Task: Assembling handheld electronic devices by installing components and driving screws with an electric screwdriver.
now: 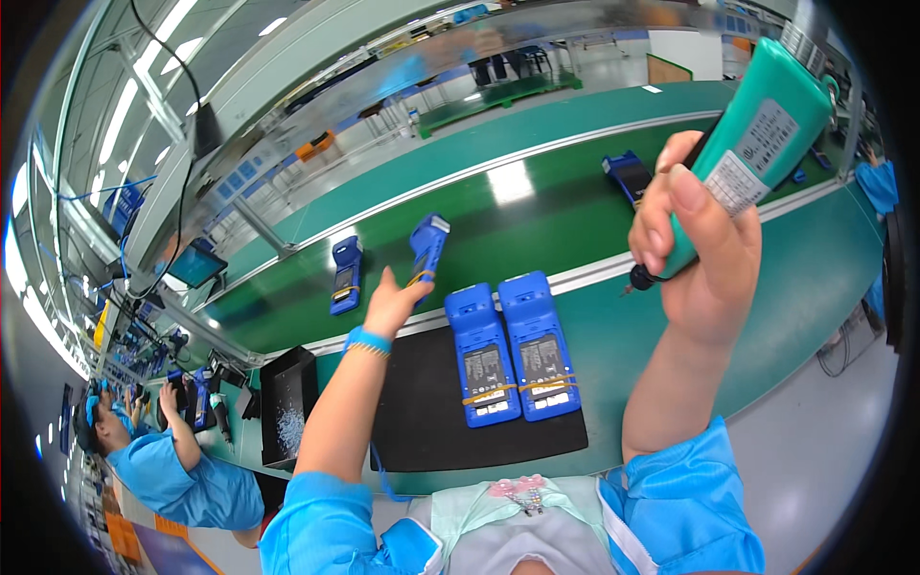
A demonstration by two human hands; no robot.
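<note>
Blue handheld devices (482, 359), two, banded, on the black mat (422, 431); right hand (707, 235), fingers clamped on a green power screwdriver (762, 129), touching neither; left hand (393, 305), fingers gripping a third device (427, 247) over the green belt (565, 213). Finished and unfinished units cannot be distinguished.

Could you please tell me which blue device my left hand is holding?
The blue device whose near end your left hand grips, over the green belt; no other device touches that hand.
</note>
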